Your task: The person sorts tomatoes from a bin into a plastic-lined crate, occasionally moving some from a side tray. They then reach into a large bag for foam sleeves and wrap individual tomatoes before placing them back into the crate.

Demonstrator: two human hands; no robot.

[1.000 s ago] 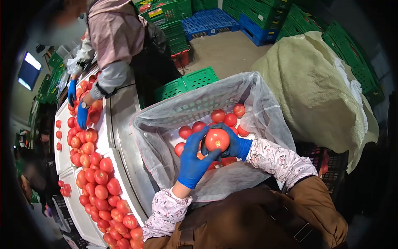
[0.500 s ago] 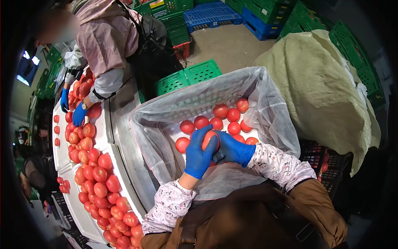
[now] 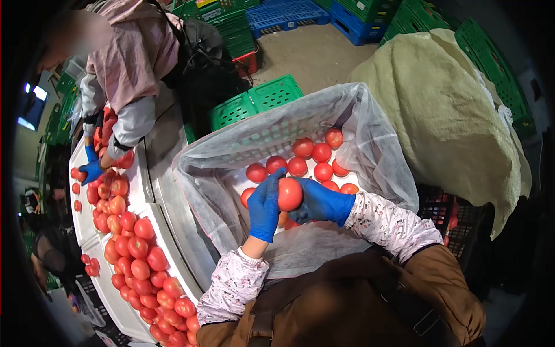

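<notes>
Both my hands wear blue gloves and meet over a crate (image 3: 386, 168) lined with thin white fabric. My left hand (image 3: 265, 207) is wrapped round a red tomato (image 3: 289, 194). My right hand (image 3: 324, 202) is against the tomato's right side, its fingers bent and partly hidden; a small dark object (image 3: 298, 216) shows beneath them, too unclear to name. Several loose tomatoes (image 3: 303, 147) lie in the crate beyond and below my hands.
Left of the crate, many tomatoes (image 3: 139, 247) lie on white trays (image 3: 110, 276). A co-worker (image 3: 130, 52) with blue gloves (image 3: 91, 171) reaches over them. A green crate (image 3: 257, 103) stands behind; a large greenish sack (image 3: 439, 115) is at the right.
The tomato between my hands now shows more of its surface, and my hands sit slightly further left in view. The co-worker's hands have moved left and down over the trays.
</notes>
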